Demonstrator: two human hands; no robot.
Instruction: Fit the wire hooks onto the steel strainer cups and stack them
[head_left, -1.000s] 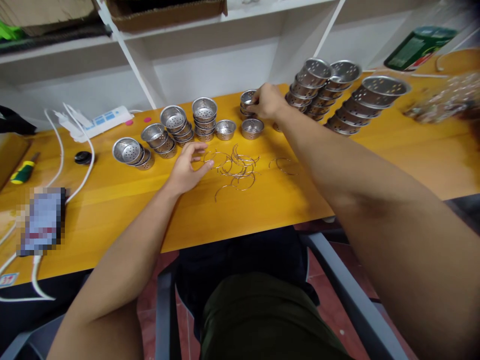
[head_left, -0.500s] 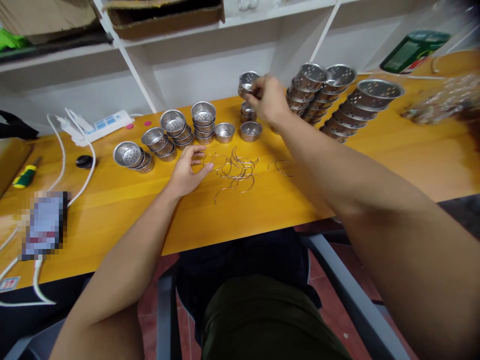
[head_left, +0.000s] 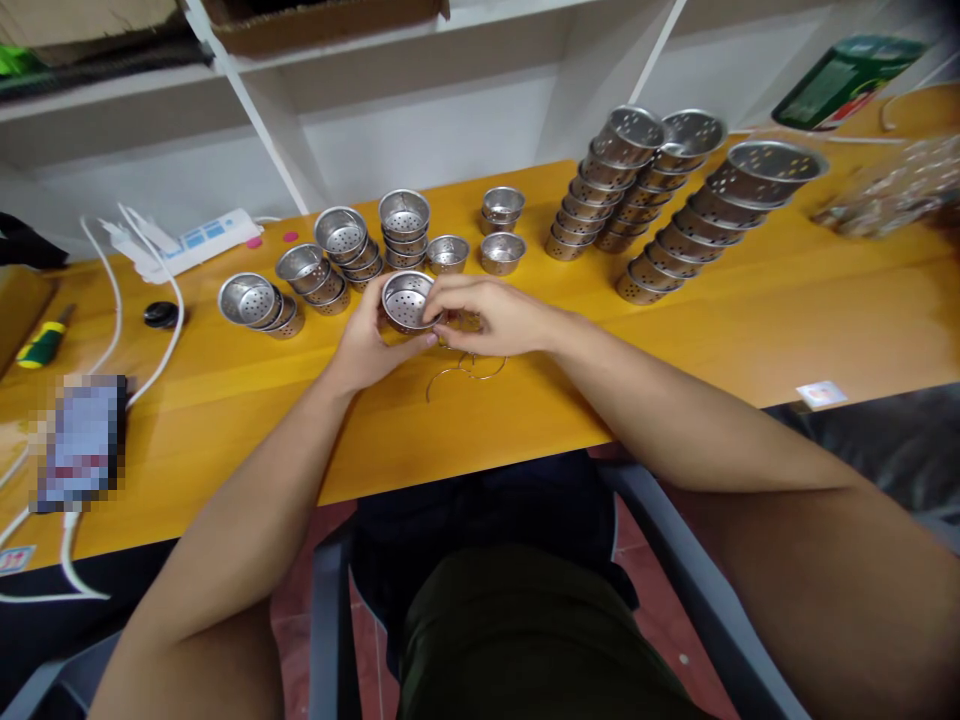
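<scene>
Holds metal cup over table, between front and back edges, clamped in fingers of left hand round wall and of right hand at rim; seems light, stiff, slippery; best gripped by sides.

The right hand partly hides the curved wires.

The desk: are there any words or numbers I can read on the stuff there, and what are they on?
None can be read for sure.
Green container: label too blurred.
Left sticker: red marks, too small.
Right sticker: too blurred.
Power strip: blue patches, no readable print.
Phone-like device: screen hidden by blurry squares.
</scene>
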